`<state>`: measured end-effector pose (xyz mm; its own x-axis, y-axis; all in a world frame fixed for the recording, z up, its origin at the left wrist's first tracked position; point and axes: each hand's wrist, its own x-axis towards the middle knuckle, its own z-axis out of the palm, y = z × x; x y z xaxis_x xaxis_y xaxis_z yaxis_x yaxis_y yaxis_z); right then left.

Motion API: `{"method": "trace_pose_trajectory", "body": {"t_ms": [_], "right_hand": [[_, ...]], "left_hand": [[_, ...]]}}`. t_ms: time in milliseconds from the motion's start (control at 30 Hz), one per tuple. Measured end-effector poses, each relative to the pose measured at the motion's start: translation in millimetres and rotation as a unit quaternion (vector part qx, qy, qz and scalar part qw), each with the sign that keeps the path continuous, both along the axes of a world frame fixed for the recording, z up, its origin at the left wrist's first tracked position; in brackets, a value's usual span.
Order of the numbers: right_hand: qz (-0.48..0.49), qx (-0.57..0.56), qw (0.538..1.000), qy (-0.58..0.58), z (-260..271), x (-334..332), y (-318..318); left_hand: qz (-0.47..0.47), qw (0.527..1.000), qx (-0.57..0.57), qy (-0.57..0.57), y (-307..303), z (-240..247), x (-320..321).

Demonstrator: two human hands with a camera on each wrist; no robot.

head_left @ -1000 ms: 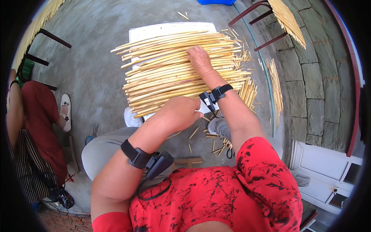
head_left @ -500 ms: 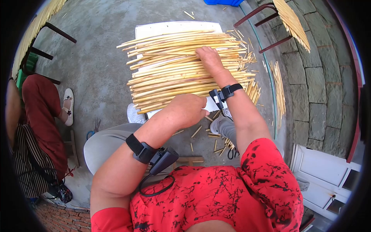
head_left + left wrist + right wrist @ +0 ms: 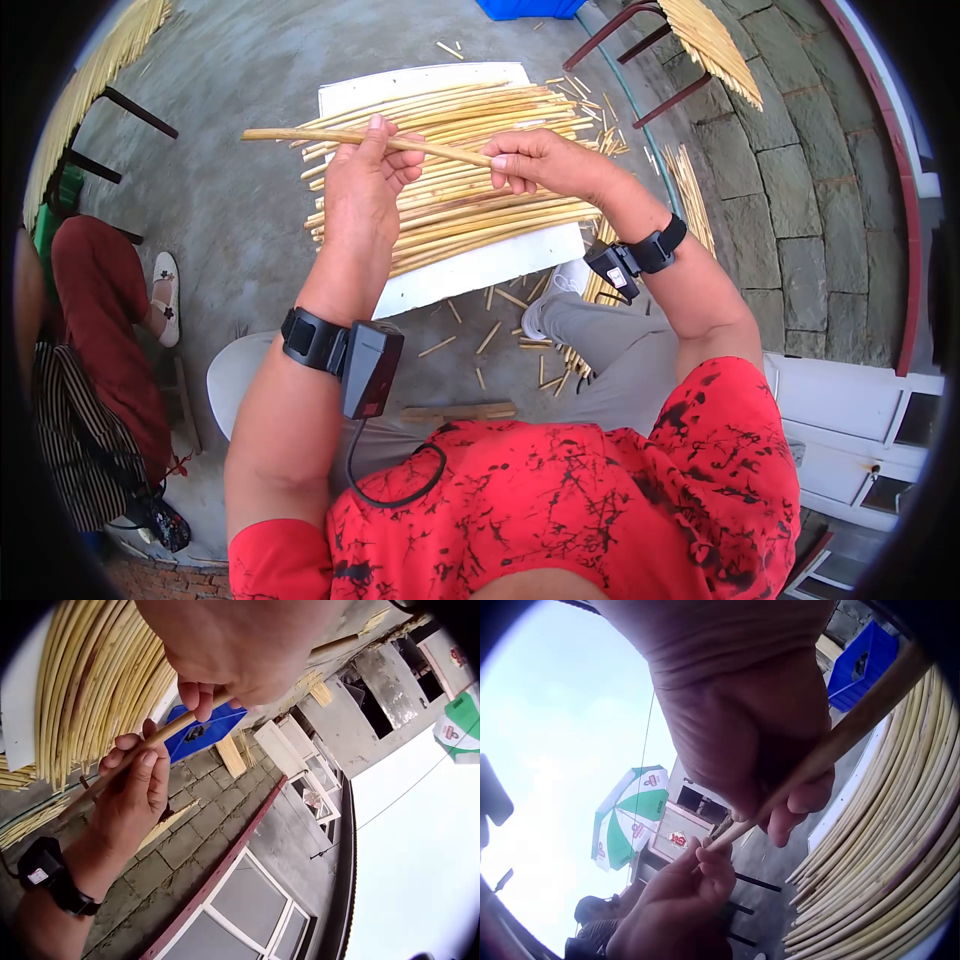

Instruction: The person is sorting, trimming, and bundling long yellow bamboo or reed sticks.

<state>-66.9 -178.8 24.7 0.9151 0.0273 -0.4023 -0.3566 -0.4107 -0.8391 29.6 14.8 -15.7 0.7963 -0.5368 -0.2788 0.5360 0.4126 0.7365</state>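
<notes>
Both hands hold one pale yellow stick (image 3: 290,134) raised over a layer of similar sticks (image 3: 470,215). My left hand (image 3: 365,190) grips it partway along, between thumb and fingers, with the far left length sticking out past the hand. At the stick's right end, my right hand (image 3: 560,165) pinches it with thumb and curled fingers. The left wrist view shows the right hand (image 3: 135,780) wrapped round the stick, its end extending beyond the fingers. In the right wrist view, the left hand's fingers (image 3: 716,870) close on the stick's thinner-looking far part.
The sticks lie side by side on a white board (image 3: 480,272). Short cut pieces (image 3: 487,337) litter the concrete floor. A blue crate (image 3: 530,8) stands beyond the board, and a stick-topped stool (image 3: 710,50) at upper right. Another person's leg (image 3: 110,330) is at left.
Earlier, my right hand rested on the layer and the left was at its near edge. Now both have come up with one stick held between them, the left hand turned upward.
</notes>
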Motion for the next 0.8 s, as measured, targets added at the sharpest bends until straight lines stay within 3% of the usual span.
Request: {"method": "trace_pose_trajectory", "body": {"t_ms": [67,133,267,333,500,600,667,700,800], "right_hand": [[-0.002,-0.043,0.999,-0.024,12.2,-21.4,-19.4],[-0.023,-0.074,0.997,-0.024,32.8,-42.0,-31.4],[-0.065,-0.183,0.981,0.000,59.7,-89.6,-41.5],[-0.023,-0.241,0.970,0.009,76.6,-116.3,-41.9],[-0.087,-0.287,0.954,0.013,115.2,-181.0,-68.6],[-0.163,-0.295,0.941,-0.014,141.9,-235.6,-95.6],[-0.291,-0.249,0.924,0.007,149.6,-278.5,-110.3],[-0.300,-0.248,0.921,0.009,146.8,-300.8,-115.3],[-0.470,-0.199,0.859,0.035,106.2,-367.4,-124.7]], "left_hand": [[0.066,0.998,0.010,0.017,0.6,2.4,6.5],[0.061,0.998,-0.010,0.025,-1.2,3.9,8.6],[-0.047,0.998,-0.026,0.013,-13.7,0.9,-6.3],[-0.046,0.998,-0.029,0.013,-20.0,1.3,-12.2],[-0.231,0.968,-0.031,-0.095,-25.3,18.8,-29.2],[-0.311,0.940,0.007,-0.141,-24.7,18.3,-37.1],[-0.326,0.930,0.055,-0.159,-24.8,13.9,-38.6],[-0.326,0.931,0.060,-0.152,-24.9,14.7,-39.0],[-0.308,0.935,0.077,-0.156,-27.0,10.2,-35.2]]}}
